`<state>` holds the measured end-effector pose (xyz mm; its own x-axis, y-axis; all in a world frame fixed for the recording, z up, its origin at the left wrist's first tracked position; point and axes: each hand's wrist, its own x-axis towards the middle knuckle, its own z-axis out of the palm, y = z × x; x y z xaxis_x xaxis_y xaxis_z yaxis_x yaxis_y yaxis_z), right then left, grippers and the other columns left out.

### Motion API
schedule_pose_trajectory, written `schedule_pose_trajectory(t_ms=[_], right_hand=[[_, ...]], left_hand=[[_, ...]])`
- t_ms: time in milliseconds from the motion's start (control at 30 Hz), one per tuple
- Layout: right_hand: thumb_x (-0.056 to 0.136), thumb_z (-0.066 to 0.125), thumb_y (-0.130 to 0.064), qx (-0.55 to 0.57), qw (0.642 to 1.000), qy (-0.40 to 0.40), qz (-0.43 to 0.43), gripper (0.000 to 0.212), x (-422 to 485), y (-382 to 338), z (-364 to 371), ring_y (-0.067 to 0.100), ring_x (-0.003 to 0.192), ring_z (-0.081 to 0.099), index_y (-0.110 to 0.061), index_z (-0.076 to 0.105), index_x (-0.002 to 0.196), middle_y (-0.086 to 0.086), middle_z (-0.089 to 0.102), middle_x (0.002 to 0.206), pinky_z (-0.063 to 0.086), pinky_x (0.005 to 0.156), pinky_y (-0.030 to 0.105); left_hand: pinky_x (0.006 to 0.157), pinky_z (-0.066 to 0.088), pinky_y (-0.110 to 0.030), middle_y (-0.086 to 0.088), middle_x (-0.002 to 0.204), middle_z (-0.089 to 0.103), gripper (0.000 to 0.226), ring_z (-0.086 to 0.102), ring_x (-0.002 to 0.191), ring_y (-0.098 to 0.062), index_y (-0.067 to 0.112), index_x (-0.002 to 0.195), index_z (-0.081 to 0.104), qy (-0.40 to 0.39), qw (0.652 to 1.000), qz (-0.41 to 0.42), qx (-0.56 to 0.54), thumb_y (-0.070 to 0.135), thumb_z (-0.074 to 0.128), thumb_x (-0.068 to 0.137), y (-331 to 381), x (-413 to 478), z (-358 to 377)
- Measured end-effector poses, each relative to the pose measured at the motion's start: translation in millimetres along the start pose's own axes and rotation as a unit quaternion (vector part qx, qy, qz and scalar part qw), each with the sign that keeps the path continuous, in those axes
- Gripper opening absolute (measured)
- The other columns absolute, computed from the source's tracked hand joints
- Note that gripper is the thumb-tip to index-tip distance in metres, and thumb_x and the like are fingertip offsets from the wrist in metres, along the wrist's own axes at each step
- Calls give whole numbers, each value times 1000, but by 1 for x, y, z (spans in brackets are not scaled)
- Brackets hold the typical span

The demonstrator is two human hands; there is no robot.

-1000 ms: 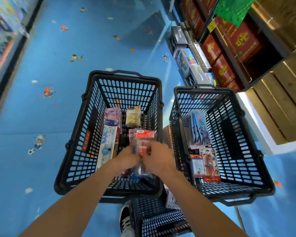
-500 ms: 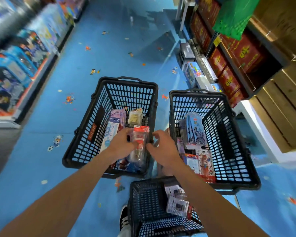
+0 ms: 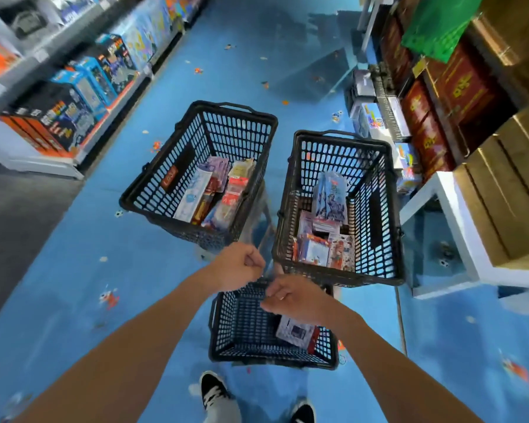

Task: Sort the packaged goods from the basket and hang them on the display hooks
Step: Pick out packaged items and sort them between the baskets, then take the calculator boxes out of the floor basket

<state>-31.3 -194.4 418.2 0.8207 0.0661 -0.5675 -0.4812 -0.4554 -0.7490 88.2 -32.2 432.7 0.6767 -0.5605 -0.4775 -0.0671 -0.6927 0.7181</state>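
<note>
Above the near basket [image 3: 235,325], left hand [image 3: 239,265] and right hand [image 3: 290,296] hover, fingers [image 3: 252,260] curled, apparently empty (blur hinders); packaged goods [image 3: 313,254] lie grouped in far baskets [image 3: 226,106], likely presorted for hanging.

This is a shop aisle, most likely a toy or variety store. Along the left a long shelf [image 3: 89,136] carries rows of boxed toys [image 3: 86,87] facing out. On the right, racks hold red gift boxes [image 3: 422,129], with a yellow tag [image 3: 419,67] on the shelf edge (its print is too blurred to read). The blue floor [image 3: 58,285] bears cartoon stickers, and three black shopping baskets [image 3: 385,215] of packaged goods [image 3: 330,196] stand in the aisle.
</note>
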Motion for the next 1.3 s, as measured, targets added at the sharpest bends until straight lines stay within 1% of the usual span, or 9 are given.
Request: schedule_pose_trajectory(t_ms=[133,267,400,500,700,833,900,1100,1300], right_hand=[[85,77,-50,-9,996,-60,73,60,4,63,30,38,94,65,2,65,111,27,66,106,51,78,37],[86,77,-42,-25,989,-49,140,37,35,136,69,19,70,57,-11,57,86,12,55,76,39,60,29],[78,74,-39,-56,981,-39,180,29,73,221,115,4,45,59,-16,56,73,-5,60,59,45,43,27],[72,71,-41,-79,975,-14,208,34,97,276,142,23,71,73,-12,64,89,6,71,80,52,55,31],[78,77,-35,-123,966,63,218,63,172,373,165,32,116,64,-12,57,133,12,64,129,58,91,38],[83,76,-40,-216,955,77,189,72,231,440,171,30,129,54,-11,47,141,10,55,141,47,104,35],[87,74,-33,-251,950,58,174,68,259,468,167,32,130,51,-9,44,142,12,52,141,46,106,37],[90,77,-34,-381,906,-44,179,67,329,515,143,30,130,55,-6,48,144,12,54,144,48,107,38],[80,85,-45,-420,884,-95,183,80,349,519,146,31,126,56,-10,50,143,7,57,140,50,104,42]], left_hand=[[86,55,-29,1,94,67,15,66,94,-19,17,103,66,-53,997,-62,6,9,71,91,-50,15,59],[92,51,-32,-5,105,63,26,62,97,-20,13,115,63,-99,988,-105,47,10,70,90,-118,43,122],[99,52,-36,-6,116,64,33,64,112,-26,15,115,62,-127,979,-139,76,18,74,84,-188,66,178],[101,51,-39,-7,127,60,44,60,119,-25,16,125,58,-155,970,-156,102,21,75,84,-229,87,212],[94,47,-34,-8,156,41,76,54,126,-25,16,158,32,-138,971,-157,114,23,72,93,-288,168,288],[89,50,-34,-10,145,47,63,54,121,-25,13,142,44,-137,968,-134,164,24,76,89,-337,232,351],[86,50,-32,-12,142,48,64,54,117,-24,11,139,46,-131,967,-101,192,26,78,86,-360,263,376],[115,36,-39,-12,155,39,93,37,143,-34,15,155,35,-49,966,40,251,49,81,82,-407,349,403],[125,17,-34,-6,169,18,120,18,155,-29,17,164,12,-107,935,101,324,50,87,76,-418,364,406]])
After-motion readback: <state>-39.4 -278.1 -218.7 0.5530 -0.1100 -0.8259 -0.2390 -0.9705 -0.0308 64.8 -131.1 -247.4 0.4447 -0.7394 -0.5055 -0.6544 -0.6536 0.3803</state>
